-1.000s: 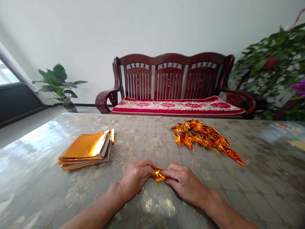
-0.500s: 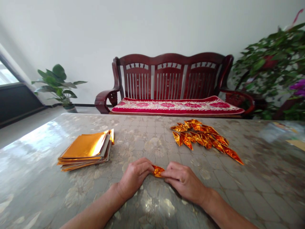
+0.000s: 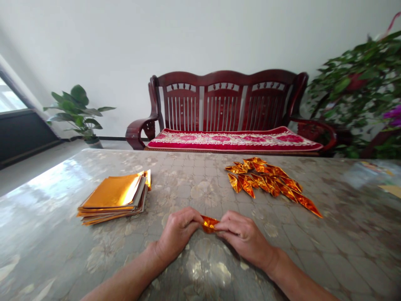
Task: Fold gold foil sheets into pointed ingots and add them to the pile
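Note:
Between my left hand (image 3: pixel 178 234) and my right hand (image 3: pixel 244 238) a small folded piece of gold foil paper (image 3: pixel 209 224) is pinched, held up slightly over the table. Both hands grip its ends, and the fingers hide part of it. To the left lies a stack of square gold foil sheets (image 3: pixel 112 196). Further forward on the right is a heap of folded gold foil pieces (image 3: pixel 263 179), pointed and shiny, well out of reach of my fingers.
The table has a glossy, patterned transparent cover (image 3: pixel 200 188), with a paper scrap at its right edge (image 3: pixel 391 190). Beyond it stand a dark red wooden bench (image 3: pixel 222 108) with a red cushion, and potted plants on both sides.
The folded foil piece has risen slightly and now shows a longer fold between my hands, which have moved a little up and closer around it.

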Available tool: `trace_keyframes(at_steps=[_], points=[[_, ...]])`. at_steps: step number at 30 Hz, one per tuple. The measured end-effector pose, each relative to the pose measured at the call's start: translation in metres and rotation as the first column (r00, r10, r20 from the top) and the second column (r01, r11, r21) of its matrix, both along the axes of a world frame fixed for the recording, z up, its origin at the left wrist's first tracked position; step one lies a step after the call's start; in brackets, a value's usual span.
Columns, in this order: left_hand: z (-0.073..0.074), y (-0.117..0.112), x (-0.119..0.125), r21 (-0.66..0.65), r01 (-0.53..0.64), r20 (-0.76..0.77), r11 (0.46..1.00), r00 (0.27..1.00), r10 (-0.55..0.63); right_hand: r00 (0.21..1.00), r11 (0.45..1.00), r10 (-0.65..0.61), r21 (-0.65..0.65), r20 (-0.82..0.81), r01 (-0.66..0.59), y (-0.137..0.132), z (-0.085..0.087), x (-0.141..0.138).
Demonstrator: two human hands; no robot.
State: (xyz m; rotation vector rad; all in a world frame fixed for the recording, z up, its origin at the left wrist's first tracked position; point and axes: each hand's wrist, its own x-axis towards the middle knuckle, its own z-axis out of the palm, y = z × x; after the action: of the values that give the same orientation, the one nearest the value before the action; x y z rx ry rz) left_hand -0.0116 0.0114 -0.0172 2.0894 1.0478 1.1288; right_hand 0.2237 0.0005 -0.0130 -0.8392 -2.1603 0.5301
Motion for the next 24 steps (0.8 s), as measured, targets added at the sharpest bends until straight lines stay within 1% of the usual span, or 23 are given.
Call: trace_keyframes(at_steps=[2,4,9,15,24], points=[[0.0,-0.001,0.0,0.003,-0.028,0.009,1.0,1.0,0.028,1.0,1.0,-0.012,0.017,-0.029,0.012,0.001,-0.002,0.0],[0.001,-0.001,0.001,0.009,-0.026,0.009,1.0,1.0,0.026,0.999,1.0,-0.025,0.018,-0.022,0.026,0.002,-0.003,0.0],[0.003,0.0,0.002,0.022,0.071,-0.007,0.997,0.997,-0.071,0.996,0.999,-0.039,-0.005,0.075,0.039,0.0,0.001,-0.002],[0.001,0.001,0.0,0.055,0.116,-0.023,0.992,0.993,-0.115,0.98,0.994,-0.068,-0.071,0.189,0.082,-0.004,0.008,-0.005],[0.0,-0.002,-0.002,0.056,0.15,-0.057,0.987,0.987,-0.147,0.974,0.983,-0.106,-0.127,0.198,0.133,-0.004,0.008,-0.01]])
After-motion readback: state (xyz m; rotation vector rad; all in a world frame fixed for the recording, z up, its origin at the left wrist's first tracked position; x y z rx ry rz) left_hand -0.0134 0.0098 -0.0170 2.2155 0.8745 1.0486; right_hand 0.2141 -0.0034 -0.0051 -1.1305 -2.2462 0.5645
